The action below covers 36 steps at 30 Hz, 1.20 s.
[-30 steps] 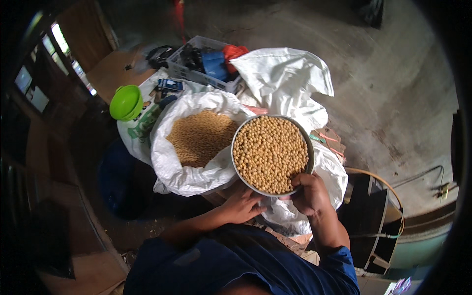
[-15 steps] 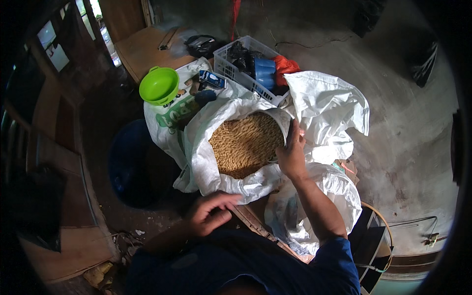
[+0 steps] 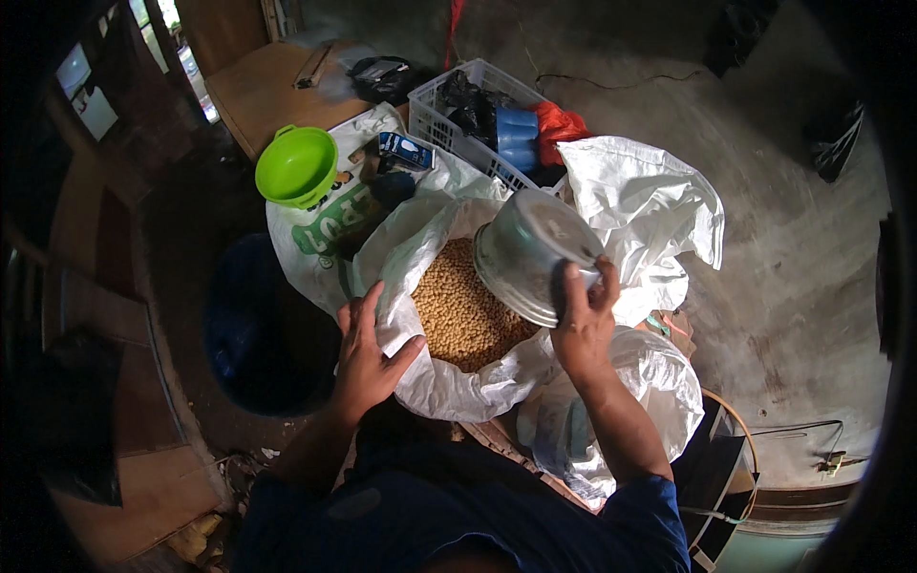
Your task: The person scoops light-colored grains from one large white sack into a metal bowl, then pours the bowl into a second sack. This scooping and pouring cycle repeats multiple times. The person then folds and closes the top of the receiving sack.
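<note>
An open white woven sack (image 3: 497, 392) in front of me is filled with pale tan beans (image 3: 468, 310), which look like soybeans. Over its right side hangs a grey metal pot (image 3: 535, 253), tipped with its base up to the right and its mouth toward the beans. My right hand (image 3: 586, 325) grips the pot by its rim; what lies inside the pot is hidden. At the sack's left edge, my left hand (image 3: 368, 353) rests against the plastic with fingers spread, holding nothing.
A green plastic bowl (image 3: 296, 167) sits on another printed sack (image 3: 330, 224) at the back left. Behind stands a grey crate (image 3: 449, 134) with black and red bags. To the left is a dark blue barrel (image 3: 239, 353); at right lie a white sack (image 3: 640, 205) and a clear bag (image 3: 659, 392).
The pot, earlier down inside the sack's right side, is now raised and tipped over above the beans. My left hand has moved up and left, opening onto the sack's edge.
</note>
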Each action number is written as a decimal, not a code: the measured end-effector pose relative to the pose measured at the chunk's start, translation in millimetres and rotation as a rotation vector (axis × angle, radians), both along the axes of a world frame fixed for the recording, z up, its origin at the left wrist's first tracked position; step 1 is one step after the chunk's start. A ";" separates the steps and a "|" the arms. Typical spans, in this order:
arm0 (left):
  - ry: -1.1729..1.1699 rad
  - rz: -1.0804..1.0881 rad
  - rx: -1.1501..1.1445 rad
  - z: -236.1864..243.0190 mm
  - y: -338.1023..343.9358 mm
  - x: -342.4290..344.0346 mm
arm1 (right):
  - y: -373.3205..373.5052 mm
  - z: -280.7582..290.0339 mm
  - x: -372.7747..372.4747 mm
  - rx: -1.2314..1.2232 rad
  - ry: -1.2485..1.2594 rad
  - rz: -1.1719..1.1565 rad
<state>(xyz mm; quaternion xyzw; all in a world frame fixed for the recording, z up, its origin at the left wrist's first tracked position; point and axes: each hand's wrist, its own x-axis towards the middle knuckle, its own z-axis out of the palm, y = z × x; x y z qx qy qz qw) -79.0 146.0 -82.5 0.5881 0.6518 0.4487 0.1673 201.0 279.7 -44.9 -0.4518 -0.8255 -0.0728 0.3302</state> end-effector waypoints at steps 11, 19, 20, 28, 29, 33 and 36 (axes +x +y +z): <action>-0.530 -0.019 -0.190 -38.4 35.9 -13.4 | 26.0 -17.7 59.4 -1.283 1.384 -0.034; -1.096 -0.038 0.000 -20.8 55.6 -18.1 | 28.3 -46.8 60.6 -1.454 1.184 -0.083; -1.134 -0.065 0.027 -13.5 61.9 -22.1 | 31.0 -46.9 61.3 -1.425 1.233 -0.154; -1.021 -0.141 0.295 78.6 83.6 -50.3 | 19.8 11.8 86.7 -1.214 1.416 -0.164; -0.982 -0.212 0.368 89.3 80.1 -55.3 | 15.7 24.5 95.3 -1.186 1.420 -0.168; -1.091 -0.150 0.354 96.3 73.5 -53.6 | 9.7 44.5 117.7 -1.002 1.626 0.027; -1.136 -0.060 0.237 79.6 74.3 -37.9 | 12.3 30.2 118.7 -0.979 1.641 -0.027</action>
